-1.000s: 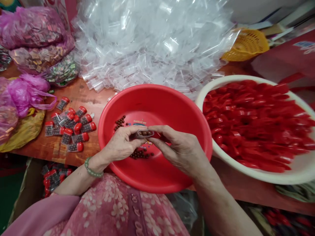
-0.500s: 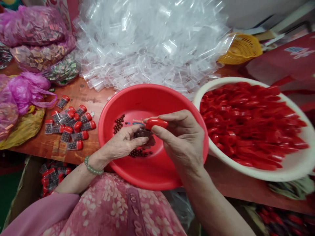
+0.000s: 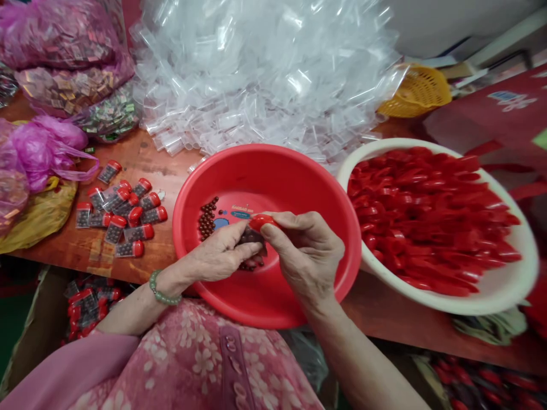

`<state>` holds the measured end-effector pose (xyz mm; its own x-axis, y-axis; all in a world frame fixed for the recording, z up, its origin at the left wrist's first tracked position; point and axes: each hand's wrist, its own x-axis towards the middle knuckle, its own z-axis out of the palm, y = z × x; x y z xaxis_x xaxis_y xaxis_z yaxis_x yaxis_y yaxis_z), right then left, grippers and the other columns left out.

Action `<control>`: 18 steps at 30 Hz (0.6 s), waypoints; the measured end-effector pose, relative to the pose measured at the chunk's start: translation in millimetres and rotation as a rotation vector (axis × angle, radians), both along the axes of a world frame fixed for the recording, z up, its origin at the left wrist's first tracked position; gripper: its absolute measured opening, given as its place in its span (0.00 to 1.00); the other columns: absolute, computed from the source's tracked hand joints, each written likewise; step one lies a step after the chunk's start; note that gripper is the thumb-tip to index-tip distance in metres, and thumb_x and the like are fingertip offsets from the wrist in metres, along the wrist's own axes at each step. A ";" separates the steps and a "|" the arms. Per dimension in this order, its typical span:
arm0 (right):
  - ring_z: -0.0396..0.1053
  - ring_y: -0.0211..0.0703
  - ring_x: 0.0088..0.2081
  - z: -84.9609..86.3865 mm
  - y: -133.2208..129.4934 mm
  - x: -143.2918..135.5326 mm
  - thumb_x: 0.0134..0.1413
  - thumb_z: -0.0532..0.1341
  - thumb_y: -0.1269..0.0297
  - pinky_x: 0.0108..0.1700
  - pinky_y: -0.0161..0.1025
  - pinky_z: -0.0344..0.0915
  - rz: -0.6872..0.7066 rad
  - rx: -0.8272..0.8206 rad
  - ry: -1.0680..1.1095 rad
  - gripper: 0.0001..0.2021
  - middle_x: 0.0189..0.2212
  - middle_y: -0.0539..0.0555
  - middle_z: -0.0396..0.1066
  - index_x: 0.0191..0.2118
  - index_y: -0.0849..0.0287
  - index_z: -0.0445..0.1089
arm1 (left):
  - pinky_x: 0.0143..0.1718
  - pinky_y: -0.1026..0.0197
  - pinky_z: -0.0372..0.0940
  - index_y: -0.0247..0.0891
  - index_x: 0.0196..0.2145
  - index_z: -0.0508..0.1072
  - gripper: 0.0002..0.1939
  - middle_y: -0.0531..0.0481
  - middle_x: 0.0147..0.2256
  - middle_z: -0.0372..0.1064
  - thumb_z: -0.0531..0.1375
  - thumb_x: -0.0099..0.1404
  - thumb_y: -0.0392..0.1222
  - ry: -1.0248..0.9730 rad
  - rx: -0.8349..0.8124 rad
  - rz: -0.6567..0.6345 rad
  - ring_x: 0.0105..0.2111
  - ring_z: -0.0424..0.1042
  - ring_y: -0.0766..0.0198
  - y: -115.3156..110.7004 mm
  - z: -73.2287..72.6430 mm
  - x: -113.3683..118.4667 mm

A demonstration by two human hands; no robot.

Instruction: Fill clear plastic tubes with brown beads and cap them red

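Note:
Over the red basin point(image 3: 265, 171), my left hand point(image 3: 222, 250) pinches a small clear container point(image 3: 252, 234) with dark contents between thumb and fingers. My right hand point(image 3: 305, 250) grips a glossy red cap point(image 3: 262, 221), which meets the container's upper end. How far the cap is seated cannot be made out. Dark brown beads point(image 3: 208, 219) lie at the left inside the basin, and more show beneath my hands. A white basin point(image 3: 527, 256) on the right holds a heap of red caps point(image 3: 427, 216).
Clear plastic tubes point(image 3: 265, 74) are heaped behind the red basin. Filled, red-capped containers point(image 3: 115, 228) lie on the wooden table point(image 3: 149, 165) at left, near pink bags point(image 3: 68, 40). A yellow basket point(image 3: 421, 91) stands back right. More capped containers fill a box below left.
My right hand has moved down and left, bringing the red cap from beside the clear container onto its upper end. The camera view has shifted slightly.

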<state>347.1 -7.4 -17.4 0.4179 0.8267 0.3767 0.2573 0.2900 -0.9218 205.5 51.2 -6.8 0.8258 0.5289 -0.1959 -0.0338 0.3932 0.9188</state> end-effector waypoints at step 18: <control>0.70 0.56 0.37 22.9 18.3 14.5 0.56 0.59 0.50 0.43 0.53 0.64 0.113 0.077 -1.311 0.35 0.39 0.65 0.73 0.62 0.68 0.54 | 0.30 0.66 0.64 0.34 0.31 0.68 0.25 0.53 0.28 0.68 0.70 0.52 0.58 -0.109 -0.336 0.124 0.26 0.68 0.72 11.0 -4.1 4.7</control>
